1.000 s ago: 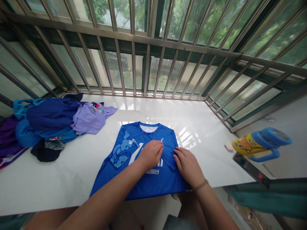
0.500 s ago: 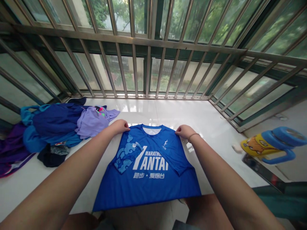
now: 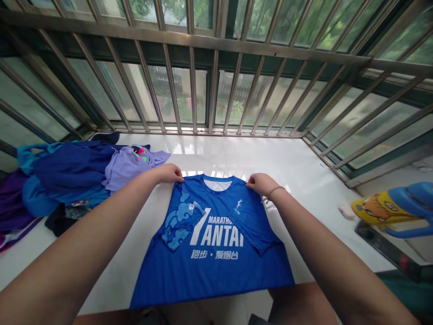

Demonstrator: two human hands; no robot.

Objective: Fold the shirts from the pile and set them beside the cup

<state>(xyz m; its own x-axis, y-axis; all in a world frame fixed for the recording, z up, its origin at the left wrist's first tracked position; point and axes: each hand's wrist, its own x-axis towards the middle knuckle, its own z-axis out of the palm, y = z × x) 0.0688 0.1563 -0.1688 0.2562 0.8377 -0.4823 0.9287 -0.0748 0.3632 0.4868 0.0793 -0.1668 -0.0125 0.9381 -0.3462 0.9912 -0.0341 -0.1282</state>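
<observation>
Left hand (image 3: pixel 169 173) closed in a pinch on one shoulder corner of blue shirt (image 3: pixel 216 271), right hand (image 3: pixel 263 184) pinching the opposite shoulder corner, shirt lying front up on white countertop (image 3: pixel 206 151)

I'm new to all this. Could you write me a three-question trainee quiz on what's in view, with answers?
1. True or false: the left hand and the right hand each pinch a shoulder of the blue shirt.
2. What colour is the handle of the yellow-and-blue bottle? A) red B) blue C) white
3. Fill in: the clothes pile lies on the person's ____ side.

Key: 1. True. 2. B. 3. Left.
</observation>
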